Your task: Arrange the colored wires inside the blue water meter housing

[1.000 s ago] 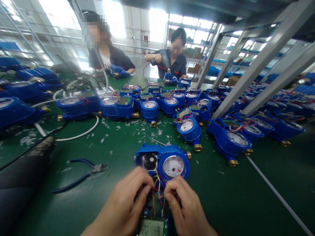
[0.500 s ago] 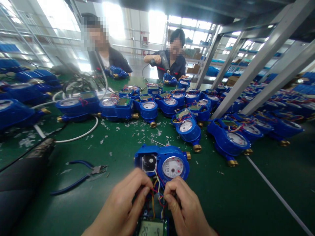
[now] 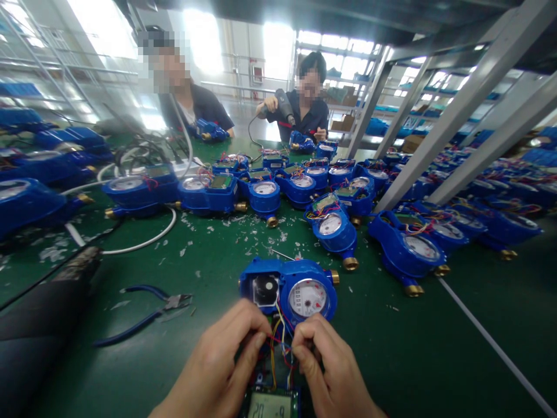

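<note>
While wires (image 3: 272,363) are showing: blue meter (image 3: 284,284)

The left hand (image 3: 230,348) is pinching a red wire (image 3: 275,338); the right hand (image 3: 324,360) is pinching wires beside it. The meter is lying just beyond both on the green table (image 3: 383,360), pliers (image 3: 173,302) resting to the left.

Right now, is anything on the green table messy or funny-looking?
Yes, a bit messy: small, pale scraps lie scattered on the green table beyond the nearest blue meter, like unswept litter. The pliers, off to the meter's left, lie with their handles spread wide. I can't see anything clearly broken.
</note>
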The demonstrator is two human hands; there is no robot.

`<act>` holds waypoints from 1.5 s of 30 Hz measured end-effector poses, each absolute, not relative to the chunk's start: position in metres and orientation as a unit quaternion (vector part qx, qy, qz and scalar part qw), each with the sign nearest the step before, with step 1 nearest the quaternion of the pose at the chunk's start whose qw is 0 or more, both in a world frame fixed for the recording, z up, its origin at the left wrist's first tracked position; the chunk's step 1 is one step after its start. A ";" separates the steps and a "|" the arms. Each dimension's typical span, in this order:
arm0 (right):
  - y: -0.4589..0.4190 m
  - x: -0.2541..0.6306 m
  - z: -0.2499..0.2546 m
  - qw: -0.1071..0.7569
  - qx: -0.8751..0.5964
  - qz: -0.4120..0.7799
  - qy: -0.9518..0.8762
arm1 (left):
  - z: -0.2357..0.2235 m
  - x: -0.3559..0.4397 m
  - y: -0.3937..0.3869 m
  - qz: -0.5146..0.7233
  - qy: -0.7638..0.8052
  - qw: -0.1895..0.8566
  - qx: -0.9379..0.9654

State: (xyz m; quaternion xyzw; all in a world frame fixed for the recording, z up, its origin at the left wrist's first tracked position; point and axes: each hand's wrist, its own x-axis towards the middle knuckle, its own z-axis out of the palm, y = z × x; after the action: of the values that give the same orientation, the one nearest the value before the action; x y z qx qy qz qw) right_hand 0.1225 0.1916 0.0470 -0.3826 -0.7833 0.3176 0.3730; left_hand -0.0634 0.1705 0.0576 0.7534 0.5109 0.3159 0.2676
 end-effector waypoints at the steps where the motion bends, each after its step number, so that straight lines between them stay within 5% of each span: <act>1: 0.192 0.123 0.047 0.374 -0.382 0.318 -0.783 | 0.058 -0.063 0.171 0.316 0.512 0.268 0.752; 21: 0.187 0.123 0.034 0.418 -0.392 0.379 -0.727 | 0.059 -0.056 0.175 0.382 0.464 0.218 0.769; 45: 0.184 0.121 0.037 0.399 -0.400 0.314 -0.763 | 0.060 -0.051 0.177 0.348 0.468 0.168 0.794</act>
State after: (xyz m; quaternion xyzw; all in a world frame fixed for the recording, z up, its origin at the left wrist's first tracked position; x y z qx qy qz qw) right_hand 0.1214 0.1839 0.0365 -0.4002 -0.7630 0.3143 0.3985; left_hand -0.0512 0.1773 0.0596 0.7944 0.4685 0.3481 0.1680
